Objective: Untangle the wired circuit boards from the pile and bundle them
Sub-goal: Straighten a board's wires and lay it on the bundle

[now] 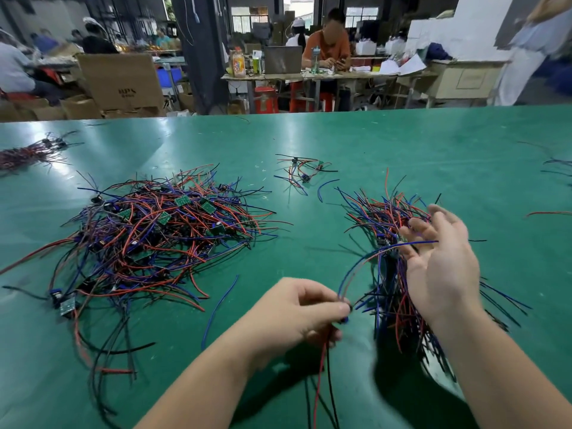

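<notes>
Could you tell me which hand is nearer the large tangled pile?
Left. The left hand, pinching wires, is just right of the pile; the right hand is farther right, at the bundle.

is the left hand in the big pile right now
No, the left hand pinches a wired board over bare table, to the right of the pile and not touching it.

Assy wkshop: workers [328,48], benches [356,75], cartons [120,82], wire piles [161,239].
</notes>
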The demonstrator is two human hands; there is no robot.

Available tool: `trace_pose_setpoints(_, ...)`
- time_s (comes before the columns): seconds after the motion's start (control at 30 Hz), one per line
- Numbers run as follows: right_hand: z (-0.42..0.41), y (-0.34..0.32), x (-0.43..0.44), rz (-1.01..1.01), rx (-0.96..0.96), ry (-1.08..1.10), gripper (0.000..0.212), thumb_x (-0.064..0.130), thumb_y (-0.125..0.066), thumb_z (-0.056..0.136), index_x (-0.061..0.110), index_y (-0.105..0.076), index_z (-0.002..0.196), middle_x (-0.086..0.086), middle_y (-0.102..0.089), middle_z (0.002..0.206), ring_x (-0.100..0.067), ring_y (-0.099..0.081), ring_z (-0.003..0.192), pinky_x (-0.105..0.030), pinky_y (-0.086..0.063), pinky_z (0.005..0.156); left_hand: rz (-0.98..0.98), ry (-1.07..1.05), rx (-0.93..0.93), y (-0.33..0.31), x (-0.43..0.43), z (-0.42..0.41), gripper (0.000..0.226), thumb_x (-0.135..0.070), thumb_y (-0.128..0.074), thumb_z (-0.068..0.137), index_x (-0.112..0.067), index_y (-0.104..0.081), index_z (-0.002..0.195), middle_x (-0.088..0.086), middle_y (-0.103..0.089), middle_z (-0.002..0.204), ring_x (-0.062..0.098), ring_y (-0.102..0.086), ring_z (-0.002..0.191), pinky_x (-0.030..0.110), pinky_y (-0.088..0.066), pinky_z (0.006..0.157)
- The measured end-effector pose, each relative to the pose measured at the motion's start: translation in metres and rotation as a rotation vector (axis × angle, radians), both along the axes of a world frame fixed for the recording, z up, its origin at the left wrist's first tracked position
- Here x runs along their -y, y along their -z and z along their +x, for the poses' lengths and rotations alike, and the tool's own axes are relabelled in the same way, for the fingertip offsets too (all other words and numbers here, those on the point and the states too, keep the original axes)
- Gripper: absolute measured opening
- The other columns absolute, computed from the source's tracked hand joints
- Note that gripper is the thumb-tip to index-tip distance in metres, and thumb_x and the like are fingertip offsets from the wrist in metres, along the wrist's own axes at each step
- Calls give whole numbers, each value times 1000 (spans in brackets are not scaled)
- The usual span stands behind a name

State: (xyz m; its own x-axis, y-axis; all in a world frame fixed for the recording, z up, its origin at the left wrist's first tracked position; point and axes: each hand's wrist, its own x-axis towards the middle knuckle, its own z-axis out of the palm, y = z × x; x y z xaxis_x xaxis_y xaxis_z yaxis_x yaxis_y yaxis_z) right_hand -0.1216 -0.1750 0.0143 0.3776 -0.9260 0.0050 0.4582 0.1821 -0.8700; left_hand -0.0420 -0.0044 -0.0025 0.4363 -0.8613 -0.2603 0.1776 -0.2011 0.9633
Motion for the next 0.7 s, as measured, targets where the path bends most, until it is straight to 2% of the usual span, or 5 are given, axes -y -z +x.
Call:
trace_pose_setpoints(0.13,0,2,-20,-336,-42,144,23,44,-30,88,35,-47,102,3,-45,113,-10,-45,101,-22,-42,78,-51,-309,-101,0,1,18,6,-11,-65,87,-6,-68,82,-1,-69,66,14,-65,55,19,-50,49)
trace_pose_setpoints(0.27,0,10,-30,-505,-207,104,13,30,-50,82,32,-45,95,-4,-46,107,-12,-47,90,-26,-42,78,-165,-508,-300,-2,1,28,12,-11,-63,88,-2,-64,81,4,-63,63,12,-64,51,18,-50,44)
trace_pose_setpoints(0.47,5,20,-40,-566,-472,-531,11,9,-65,86,15,-67,95,0,-69,80,-11,-62,63,-18,-47,60,-194,-389,-343,3,1,25,11,-12,-63,85,-2,-65,88,2,-65,64,11,-64,53,19,-54,50)
trace_pose_setpoints(0.6,2,27,-42,-749,-610,-631,56,32,-74,79,22,-56,131,12,-65,117,-12,-68,89,-31,-52,87,-167,-279,-206,4,1,17,32,-19,-71,67,-6,-70,96,9,-70,74,13,-64,54,23,-54,52)
trace_pose_setpoints(0.7,1,24,-42,-870,-600,-635,71,27,-80,74,27,-48,137,16,-59,123,-5,-62,82,-26,-52,83,-138,-351,-200,2,1,18,40,-22,-74,59,-6,-62,94,8,-70,67,12,-62,48,20,-50,45)
